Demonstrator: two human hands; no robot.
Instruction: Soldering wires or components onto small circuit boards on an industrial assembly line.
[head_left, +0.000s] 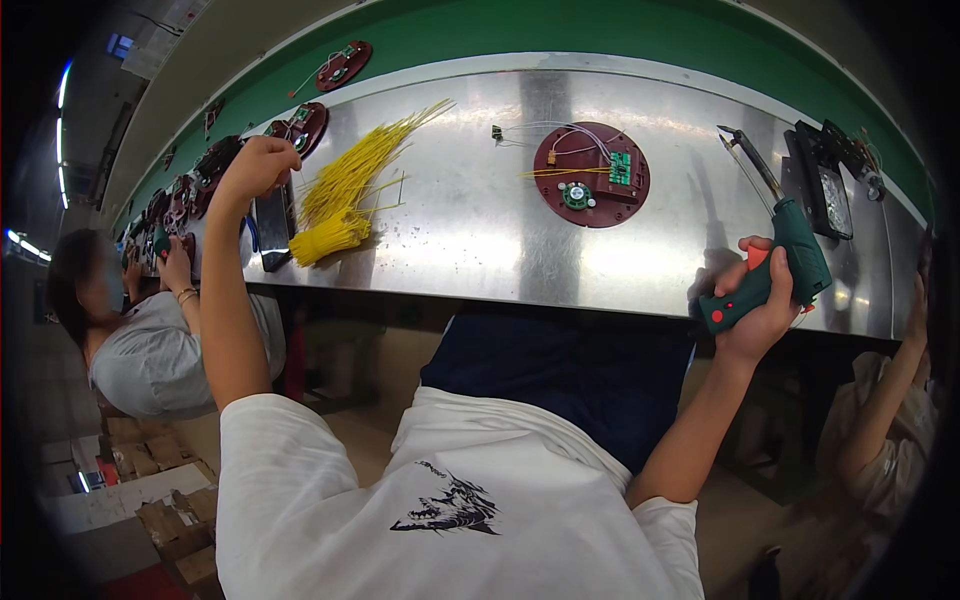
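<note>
My right hand [765,300] is wrapped round the grip of a dark green soldering gun [800,250] with a red trigger. Its metal tip and a thin feed tube point up and away over the bench. To the left of the gun lies a round dark red plastic plate [622,210], carrying a green circuit board [620,168], a small round green part [576,195] and thin wires. My left hand [262,168] is raised at the left with its fingers curled together; what they hold, if anything, is hidden. Just beyond it sits another dark red round assembly [312,128].
A bundle of yellow wires [335,235] lies right of my left hand, next to a dark flat object [271,232]. More red assemblies [345,66] line the green strip. A black tray [832,200] stands far right. One person [170,340] works at left, another [885,420] at right.
</note>
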